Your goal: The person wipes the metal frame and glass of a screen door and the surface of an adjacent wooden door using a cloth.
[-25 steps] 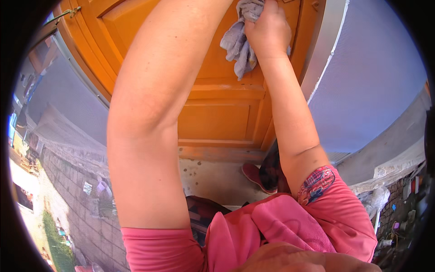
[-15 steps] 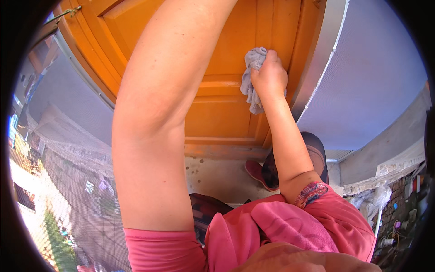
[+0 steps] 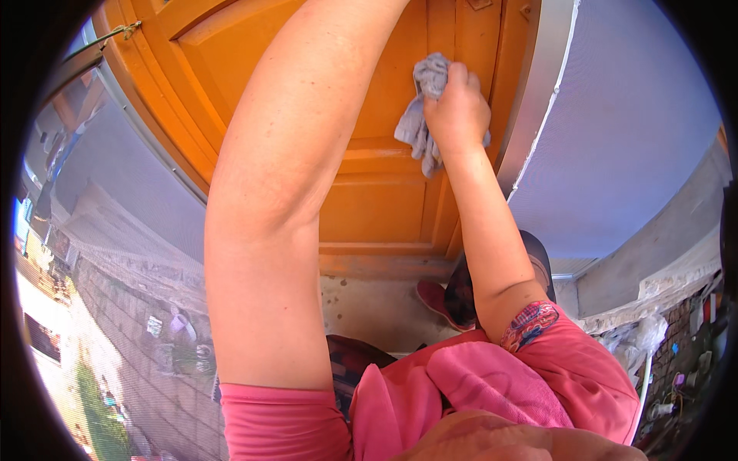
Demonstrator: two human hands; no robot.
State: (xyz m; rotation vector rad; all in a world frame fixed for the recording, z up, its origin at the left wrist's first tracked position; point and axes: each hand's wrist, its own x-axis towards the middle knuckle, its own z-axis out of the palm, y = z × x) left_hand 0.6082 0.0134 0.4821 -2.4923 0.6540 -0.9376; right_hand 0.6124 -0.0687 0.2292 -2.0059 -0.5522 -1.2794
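An orange wooden panel door point(image 3: 377, 211) stands in front of me. My right hand point(image 3: 459, 114) is closed around a crumpled grey cloth point(image 3: 425, 115), which rests against the door's right side and hangs down in loose folds. My left arm point(image 3: 284, 161) reaches up along the door, and its hand is out of the picture past the top edge.
A pale metal frame point(image 3: 530, 92) borders the door on the right, beside a bluish wall panel point(image 3: 615, 131). Mesh screening point(image 3: 138, 307) lies to my left. Below is a concrete step point(image 3: 369, 303) with my red shoe point(image 3: 438, 302). Plastic bags point(image 3: 642, 334) sit at lower right.
My right hand has moved slightly up the door with the cloth, whose loose end swings further left. The left arm has shifted a little to the right in view.
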